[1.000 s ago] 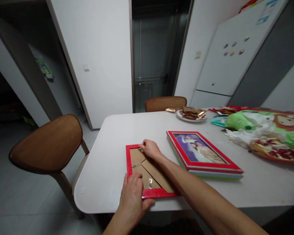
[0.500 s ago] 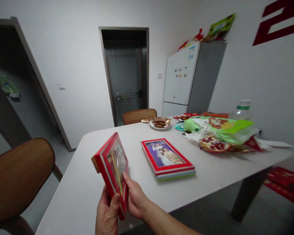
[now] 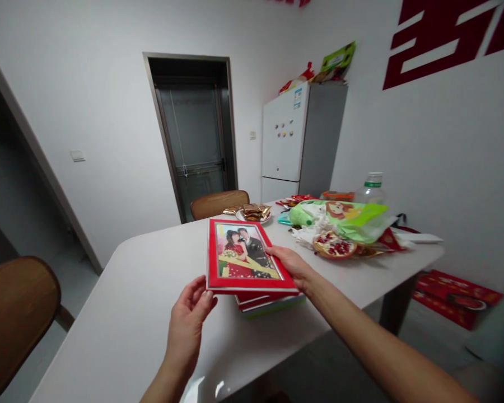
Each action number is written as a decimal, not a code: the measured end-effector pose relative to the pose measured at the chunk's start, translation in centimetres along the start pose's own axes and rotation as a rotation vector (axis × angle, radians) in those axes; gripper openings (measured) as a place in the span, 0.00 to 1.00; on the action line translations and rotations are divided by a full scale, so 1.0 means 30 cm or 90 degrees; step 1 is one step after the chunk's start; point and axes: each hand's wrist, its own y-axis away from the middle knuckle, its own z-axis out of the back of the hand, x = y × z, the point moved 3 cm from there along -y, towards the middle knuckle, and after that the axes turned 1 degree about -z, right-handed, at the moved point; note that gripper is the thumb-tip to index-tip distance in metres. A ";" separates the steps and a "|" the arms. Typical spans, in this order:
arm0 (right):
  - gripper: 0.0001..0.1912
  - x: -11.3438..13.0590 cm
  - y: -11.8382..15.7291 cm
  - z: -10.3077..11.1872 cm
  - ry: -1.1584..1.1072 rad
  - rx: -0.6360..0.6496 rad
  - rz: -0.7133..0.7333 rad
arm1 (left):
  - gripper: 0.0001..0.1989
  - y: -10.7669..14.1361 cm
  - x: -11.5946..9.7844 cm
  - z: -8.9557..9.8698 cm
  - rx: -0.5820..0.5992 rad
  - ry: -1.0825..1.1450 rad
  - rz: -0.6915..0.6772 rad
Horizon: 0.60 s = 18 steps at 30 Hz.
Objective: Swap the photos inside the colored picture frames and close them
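Observation:
A red picture frame [image 3: 252, 284] with a photo of two people lies nearly flat above a stack of frames [image 3: 273, 305] with a green edge at its bottom. My right hand [image 3: 292, 266] grips its right side, thumb on top of the border. At the near left corner is my left hand [image 3: 193, 305], its thumb and fingertips closed around the edge. The held frame hides most of the stack, and whether the two touch is hard to tell.
Behind the frames stands a plate of wrapped snacks [image 3: 254, 214]. Farther right are a cut pomegranate [image 3: 334, 245], a green bag [image 3: 344, 215] and a clear bottle [image 3: 372, 190]. A brown chair [image 3: 19, 313] stands left of the white table [image 3: 143, 280].
The held frame has gone from upright at the left to nearly flat over the stack, its photo now facing up. Both hands moved with it, and the view has turned right.

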 end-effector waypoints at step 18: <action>0.11 -0.108 -0.086 0.304 0.278 -0.078 -0.018 | 0.33 -0.083 0.246 -0.118 0.146 -0.285 0.025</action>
